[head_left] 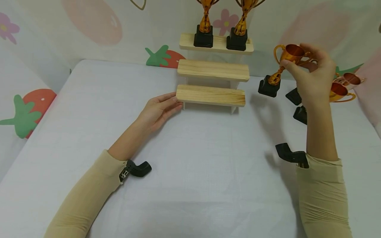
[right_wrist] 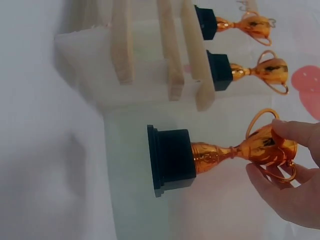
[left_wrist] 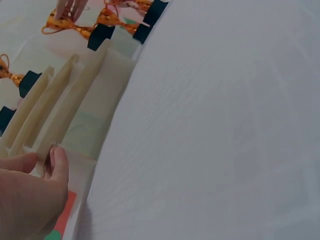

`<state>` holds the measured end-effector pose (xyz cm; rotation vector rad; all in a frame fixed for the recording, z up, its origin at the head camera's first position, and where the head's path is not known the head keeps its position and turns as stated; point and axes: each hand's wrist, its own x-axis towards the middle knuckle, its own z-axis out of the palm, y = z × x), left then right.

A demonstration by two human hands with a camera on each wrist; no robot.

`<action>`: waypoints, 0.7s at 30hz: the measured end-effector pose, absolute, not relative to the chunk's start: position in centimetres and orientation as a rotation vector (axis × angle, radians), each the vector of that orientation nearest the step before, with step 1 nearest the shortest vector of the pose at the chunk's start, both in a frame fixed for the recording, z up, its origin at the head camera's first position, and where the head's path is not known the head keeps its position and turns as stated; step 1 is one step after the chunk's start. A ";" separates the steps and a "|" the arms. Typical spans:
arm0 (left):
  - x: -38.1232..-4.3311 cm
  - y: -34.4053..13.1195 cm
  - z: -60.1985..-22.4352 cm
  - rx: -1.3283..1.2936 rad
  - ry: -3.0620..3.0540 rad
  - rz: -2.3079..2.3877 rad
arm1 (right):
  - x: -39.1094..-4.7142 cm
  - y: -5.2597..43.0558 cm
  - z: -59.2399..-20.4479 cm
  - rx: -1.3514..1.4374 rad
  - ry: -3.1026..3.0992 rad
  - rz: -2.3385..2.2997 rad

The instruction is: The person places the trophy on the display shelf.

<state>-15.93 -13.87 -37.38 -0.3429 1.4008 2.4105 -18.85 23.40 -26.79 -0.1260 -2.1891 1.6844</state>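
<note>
My right hand (head_left: 317,76) grips a gold trophy cup (right_wrist: 265,145) by its bowl, thumb on one side and fingers round the other. Its square black base (head_left: 269,86) hangs over the white table, tilted in the head view. My left hand (head_left: 159,110) pinches the left end of the lowest shelf board (head_left: 210,95) of a three-step wooden stand, as the left wrist view also shows. On the top board (head_left: 218,45) stand two more gold trophies, a left one (head_left: 205,24) and a right one (head_left: 241,23), their upper parts cut off in the head view.
Beyond the right forearm are more trophies, a gold one (head_left: 339,92) and a pinkish one (head_left: 351,79), partly hidden by the arm. A pale curtain (head_left: 125,49) with strawberry and flower prints hangs behind the white table (head_left: 190,158). Black devices (head_left: 141,169) are strapped at both wrists.
</note>
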 end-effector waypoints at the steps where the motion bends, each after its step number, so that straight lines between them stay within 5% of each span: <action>1: -15.9 -13.9 -37.4 -0.341 1.401 2.411 | -18.8 23.4 -26.7 -0.113 -2.180 1.695; 21: -15.9 -14.0 -37.4 -0.335 1.412 2.399 | -17.8 22.6 -25.7 -0.017 -2.357 1.595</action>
